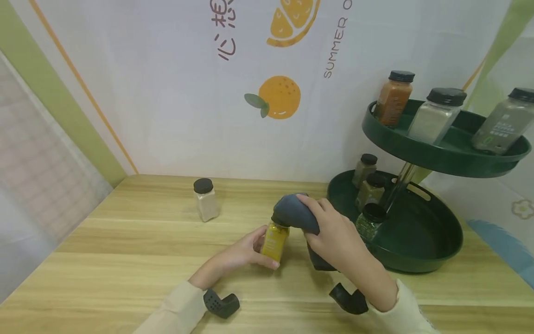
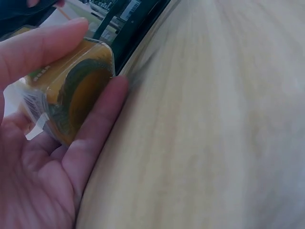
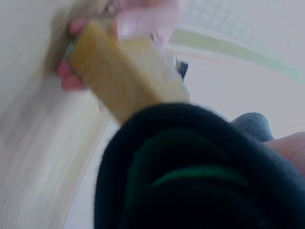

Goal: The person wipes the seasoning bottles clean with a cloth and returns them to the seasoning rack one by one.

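My left hand (image 1: 246,250) grips a spice jar (image 1: 274,242) of yellow powder, thumb on one side and fingers around its lower part. The jar leans a little, and its base shows in the left wrist view, close over the table. My right hand (image 1: 331,227) holds a dark blue-grey cloth (image 1: 294,212) over the jar's top, so the lid is hidden. A fold of this cloth hangs below the right hand. In the right wrist view the cloth (image 3: 190,143) fills the lower part, with the yellow jar (image 3: 119,71) sticking out beyond it.
A jar with a black lid (image 1: 206,200) stands at the back left of the wooden table (image 1: 146,241). On the right is a two-tier green rack (image 1: 442,157) bearing several spice jars on both tiers. A printed curtain (image 1: 187,116) hangs behind.
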Motion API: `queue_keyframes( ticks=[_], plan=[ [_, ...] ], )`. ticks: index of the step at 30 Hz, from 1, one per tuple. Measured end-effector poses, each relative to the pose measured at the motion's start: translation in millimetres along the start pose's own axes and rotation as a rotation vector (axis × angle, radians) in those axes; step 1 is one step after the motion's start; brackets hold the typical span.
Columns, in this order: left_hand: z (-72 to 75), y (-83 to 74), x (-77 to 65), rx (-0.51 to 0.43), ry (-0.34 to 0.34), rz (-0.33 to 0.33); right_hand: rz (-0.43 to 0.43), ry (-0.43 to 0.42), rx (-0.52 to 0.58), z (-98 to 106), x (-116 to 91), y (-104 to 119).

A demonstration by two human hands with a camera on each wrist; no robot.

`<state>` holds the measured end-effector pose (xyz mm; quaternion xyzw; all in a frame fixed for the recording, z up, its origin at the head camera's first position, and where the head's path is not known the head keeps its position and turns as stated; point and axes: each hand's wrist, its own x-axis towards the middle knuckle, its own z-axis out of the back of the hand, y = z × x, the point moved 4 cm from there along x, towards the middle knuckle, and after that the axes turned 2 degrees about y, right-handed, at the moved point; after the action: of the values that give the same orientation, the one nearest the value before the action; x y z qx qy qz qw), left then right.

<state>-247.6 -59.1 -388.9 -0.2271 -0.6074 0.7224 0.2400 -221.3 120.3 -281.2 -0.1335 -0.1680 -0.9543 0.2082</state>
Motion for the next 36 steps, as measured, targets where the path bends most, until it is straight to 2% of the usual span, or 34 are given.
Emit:
queue_keyframes(
  ticks=[5, 15, 21, 27, 32, 36],
  plan=[
    [-0.1, -0.6, 1.2, 0.029, 0.007, -0.013, 0.057, 0.016, -0.061, -8, -4, 10],
    [2.0, -2.1, 1.3, 0.061, 0.026, -0.028, 0.016, 0.060, -0.083, -10, 0, 1],
    [2.4, -2.3, 0.9, 0.047, 0.027, -0.040, -0.021, 0.115, -0.090, -8, 4, -5],
    [1.8, -1.5, -0.5, 0.039, 0.007, -0.024, -0.095, 0.154, -0.177, 0, 6, -23],
    [0.6, -1.7, -0.3, 0.060, -0.003, -0.017, -0.100, 0.118, -0.170, 11, 6, -29],
    [-1.1, -1.2, -0.1, 0.062, 0.005, -0.016, -0.010, 0.042, -0.111, 14, 2, -16]
  ],
)
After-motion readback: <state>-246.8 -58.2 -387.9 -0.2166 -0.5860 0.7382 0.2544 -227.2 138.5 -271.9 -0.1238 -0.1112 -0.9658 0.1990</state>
